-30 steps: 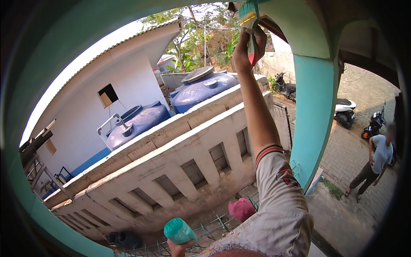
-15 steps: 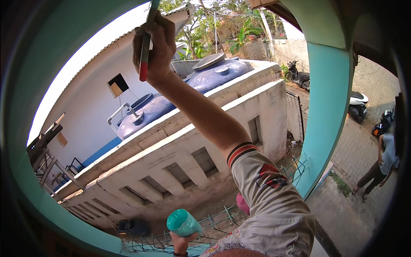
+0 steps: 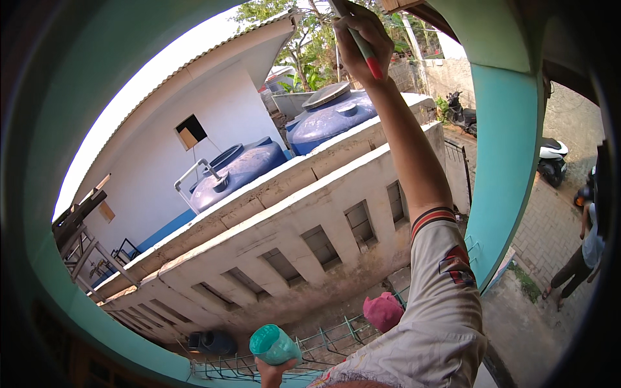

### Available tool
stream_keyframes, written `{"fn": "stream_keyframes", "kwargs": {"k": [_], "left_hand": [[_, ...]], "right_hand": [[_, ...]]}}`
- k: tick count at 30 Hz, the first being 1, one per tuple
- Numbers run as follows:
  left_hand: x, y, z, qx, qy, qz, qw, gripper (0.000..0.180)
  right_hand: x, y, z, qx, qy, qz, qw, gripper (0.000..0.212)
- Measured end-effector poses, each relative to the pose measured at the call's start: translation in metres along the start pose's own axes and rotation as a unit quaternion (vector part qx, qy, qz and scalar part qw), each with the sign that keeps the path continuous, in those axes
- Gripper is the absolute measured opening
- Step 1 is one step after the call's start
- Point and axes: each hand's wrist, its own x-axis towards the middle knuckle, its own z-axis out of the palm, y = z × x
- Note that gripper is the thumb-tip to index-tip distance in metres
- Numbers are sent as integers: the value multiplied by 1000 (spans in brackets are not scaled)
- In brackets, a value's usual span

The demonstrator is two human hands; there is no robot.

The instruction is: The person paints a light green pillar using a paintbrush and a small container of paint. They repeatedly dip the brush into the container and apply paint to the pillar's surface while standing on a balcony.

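My right hand [image 3: 367,42] is raised high at the top, its fingers closed round a paintbrush [image 3: 363,45]. The brush's slim grey-green handle ends in red below the fist, while its head lies beyond the top edge. Low in the picture, my left hand [image 3: 275,372] grips a teal plastic cup [image 3: 275,345] from beneath. The cup tilts with its mouth toward the upper left, and its inside looks smeared with teal paint. My right arm in a grey short sleeve [image 3: 443,278] stretches up between the two.
A teal arch with a pillar [image 3: 498,168] frames the opening. Bent green metal bars [image 3: 326,343] run along its lower edge, near a pink cap or cloth [image 3: 383,312]. Outside are a slotted wall [image 3: 336,213], blue water tanks [image 3: 242,171], scooters [image 3: 552,158] and a person [image 3: 582,252] at right.
My right hand has swung to the right along the top with the paintbrush. The cup has moved slightly down, the view has shifted, and more of the pink thing shows.
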Motion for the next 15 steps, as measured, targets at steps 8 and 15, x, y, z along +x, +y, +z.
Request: {"fn": "stream_keyframes", "kwargs": {"k": [8,15], "left_hand": [[-5,-9,-10,-8,-4,19,1000,76],[-7,6,-4,-18,3,5,1000,72]], "right_hand": [[16,-23,51,-100,249,181,946,9],[26,-117,137,8,291,204,935,13]]}}
